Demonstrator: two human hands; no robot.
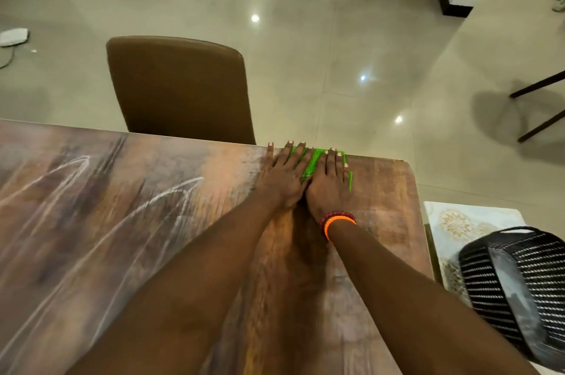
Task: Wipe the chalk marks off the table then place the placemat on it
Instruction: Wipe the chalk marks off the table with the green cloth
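Pressing fingers: the left hand (282, 174) and right hand (328, 182) lie flat side by side, fingers straight and spread, grasping nothing, palms down on a green cloth (312, 165).
Green cloth: just right of centre in the frame, at the far edge of the tabletop (388, 206), mostly covered by both hands; green shows between them and along the right hand's outer side.
Right wrist: an orange band and a dark red beaded bracelet (337, 220).
Chalk marks (159, 200): white curved strokes across the left half of the tabletop, well apart from the cloth.
Placemat (458, 224): a pale patterned mat at the right edge of the frame, just beside the tabletop's right end, partly under a black woven basket (519, 280).
Chair (180, 90): brown backrest beyond the far edge, upper left of centre.
Floor (351, 47): glossy pale tiles with light spots.
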